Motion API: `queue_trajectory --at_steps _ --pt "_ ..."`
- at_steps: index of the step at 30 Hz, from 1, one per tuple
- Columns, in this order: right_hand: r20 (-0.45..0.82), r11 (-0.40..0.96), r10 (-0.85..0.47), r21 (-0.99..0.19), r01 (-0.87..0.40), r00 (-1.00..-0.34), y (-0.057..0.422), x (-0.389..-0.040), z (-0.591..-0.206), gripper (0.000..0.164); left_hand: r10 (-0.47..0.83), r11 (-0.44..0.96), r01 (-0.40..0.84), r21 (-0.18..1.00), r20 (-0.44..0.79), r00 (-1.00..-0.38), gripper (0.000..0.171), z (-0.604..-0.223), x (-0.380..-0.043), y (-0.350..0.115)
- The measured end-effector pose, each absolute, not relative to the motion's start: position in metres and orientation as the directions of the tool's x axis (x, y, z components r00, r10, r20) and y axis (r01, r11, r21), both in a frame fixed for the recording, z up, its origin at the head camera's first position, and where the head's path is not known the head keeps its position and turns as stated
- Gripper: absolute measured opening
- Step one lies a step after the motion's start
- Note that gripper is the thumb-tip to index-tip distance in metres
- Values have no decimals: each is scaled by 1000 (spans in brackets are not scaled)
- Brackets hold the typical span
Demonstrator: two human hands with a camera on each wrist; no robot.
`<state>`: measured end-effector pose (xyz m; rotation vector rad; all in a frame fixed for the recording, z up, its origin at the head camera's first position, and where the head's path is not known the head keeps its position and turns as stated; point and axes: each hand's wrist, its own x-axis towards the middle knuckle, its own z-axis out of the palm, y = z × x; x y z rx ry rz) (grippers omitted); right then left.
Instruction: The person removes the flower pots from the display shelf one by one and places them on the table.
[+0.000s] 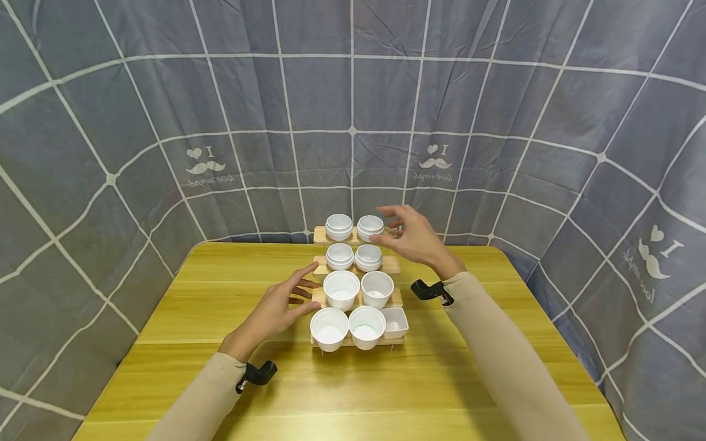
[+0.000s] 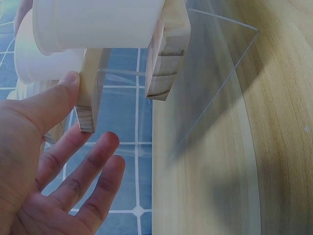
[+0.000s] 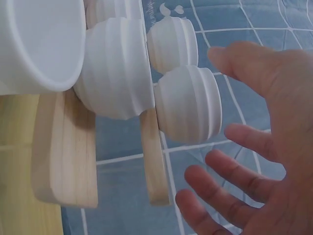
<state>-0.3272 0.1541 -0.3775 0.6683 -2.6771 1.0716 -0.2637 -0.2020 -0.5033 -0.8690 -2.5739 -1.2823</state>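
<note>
A tiered wooden stand [image 1: 393,264] with clear side panels carries white cups in paired rows. My left hand [image 1: 276,307] is at the stand's left side. In the left wrist view, its thumb [image 2: 69,81] touches the end of a wooden board [image 2: 88,93], while the other fingers spread loosely beneath. My right hand [image 1: 413,236] is spread beside the top right cup [image 1: 370,226]. The right wrist view shows a gap between its fingers and that ribbed cup [image 3: 190,105]. Larger cups [image 1: 329,329] and a square white dish [image 1: 394,321] occupy the lowest board.
The stand is on a yellow wood-grain table [image 1: 220,288]. A grey curtain [image 1: 331,92] with white grid lines surrounds the table's back and sides. Other white cups [image 1: 341,288] fill the middle boards.
</note>
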Motion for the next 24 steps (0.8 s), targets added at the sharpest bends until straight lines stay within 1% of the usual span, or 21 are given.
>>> queue_trajectory --at_steps 7,24 --pt "297 640 -357 -612 -464 -885 143 -334 -376 78 435 469 558 684 372 -820 88 -504 -264 -203" --pt "292 664 -351 -593 -457 -890 138 -340 -377 74 434 462 546 699 359 -826 89 -503 -263 -202"
